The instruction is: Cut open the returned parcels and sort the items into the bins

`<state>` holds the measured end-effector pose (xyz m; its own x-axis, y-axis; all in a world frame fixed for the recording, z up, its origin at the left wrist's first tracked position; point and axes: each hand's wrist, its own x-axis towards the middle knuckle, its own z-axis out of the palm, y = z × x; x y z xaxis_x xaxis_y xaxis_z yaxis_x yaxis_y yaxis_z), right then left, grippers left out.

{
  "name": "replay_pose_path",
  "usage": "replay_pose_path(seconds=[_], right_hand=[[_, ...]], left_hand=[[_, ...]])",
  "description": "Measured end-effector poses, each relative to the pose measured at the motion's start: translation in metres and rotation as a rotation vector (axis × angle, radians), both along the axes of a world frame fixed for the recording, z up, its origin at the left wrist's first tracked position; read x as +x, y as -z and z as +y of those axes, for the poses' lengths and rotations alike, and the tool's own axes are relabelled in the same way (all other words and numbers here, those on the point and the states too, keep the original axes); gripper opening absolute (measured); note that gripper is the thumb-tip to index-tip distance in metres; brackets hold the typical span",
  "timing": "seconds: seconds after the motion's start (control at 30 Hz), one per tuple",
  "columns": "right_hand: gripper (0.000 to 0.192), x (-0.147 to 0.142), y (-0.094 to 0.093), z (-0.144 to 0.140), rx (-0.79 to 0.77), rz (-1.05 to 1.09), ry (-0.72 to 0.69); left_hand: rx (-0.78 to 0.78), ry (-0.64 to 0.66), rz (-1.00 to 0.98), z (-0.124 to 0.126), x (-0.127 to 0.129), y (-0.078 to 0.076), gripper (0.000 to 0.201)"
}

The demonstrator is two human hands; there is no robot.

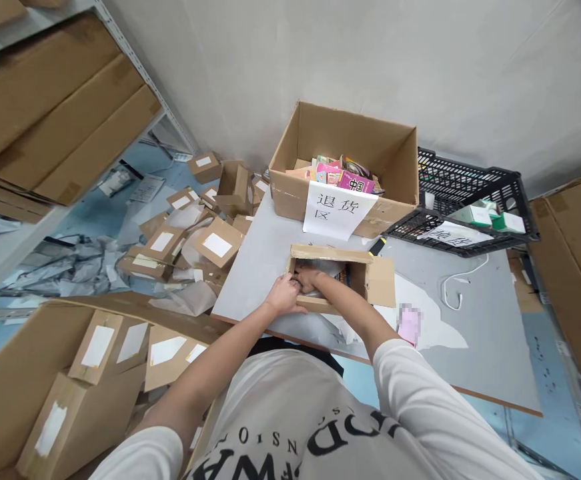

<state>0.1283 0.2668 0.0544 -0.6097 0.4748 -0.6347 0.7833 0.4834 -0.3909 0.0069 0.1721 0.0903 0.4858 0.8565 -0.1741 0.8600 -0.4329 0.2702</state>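
Observation:
A small open cardboard box [330, 252] lies on the grey table in front of me, with one end flap [381, 281] folded out to the right. My left hand [286, 293] is at its left end, fingers bent over the edge and thumb along the near side. Inside the box is my right hand [311, 279], reaching to the left end close to the left fingers; its fingertips are hidden. Beside it shows some clear or whitish wrapping [326, 267] and a dark printed item [343, 275], partly covered by my arm.
Behind stands a large carton [285, 193] of colourful packages with a paper sign. A black crate [475, 183] holds green-white boxes. On the table [495, 333] lie a yellow-black tool [377, 246], a white hook [453, 293] and a pink item [409, 325]. Parcels [217, 243] pile up at left.

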Motion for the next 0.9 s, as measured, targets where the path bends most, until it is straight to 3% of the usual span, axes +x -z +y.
replay_pose_path(seconds=[0.1,0.2,0.43,0.57,0.67,0.8,0.9], right_hand=[[0.061,0.031,-0.005,-0.004,-0.150,0.020,-0.007],[0.074,0.063,-0.010,-0.007,-0.248,-0.054,0.120],[0.077,0.093,-0.004,-0.013,-0.083,-0.161,0.173],[0.082,0.101,0.003,-0.018,-0.097,-0.222,0.218],[0.094,0.108,0.006,-0.020,-0.140,-0.263,0.145],[0.110,0.107,0.009,-0.018,-0.090,-0.388,-0.052],[0.118,0.103,0.012,-0.017,-0.062,-0.451,-0.102]], left_hand=[[0.006,-0.006,-0.015,-0.001,0.001,0.001,0.059],[0.008,-0.018,-0.016,-0.001,0.003,0.001,0.057],[-0.003,-0.035,0.008,-0.002,0.005,0.000,0.057],[-0.011,-0.036,0.016,-0.001,0.006,0.000,0.055],[-0.009,-0.015,0.031,-0.001,0.006,-0.001,0.053],[-0.005,-0.004,0.051,0.000,0.007,-0.003,0.050],[-0.008,-0.004,0.056,0.000,0.007,-0.006,0.050]])
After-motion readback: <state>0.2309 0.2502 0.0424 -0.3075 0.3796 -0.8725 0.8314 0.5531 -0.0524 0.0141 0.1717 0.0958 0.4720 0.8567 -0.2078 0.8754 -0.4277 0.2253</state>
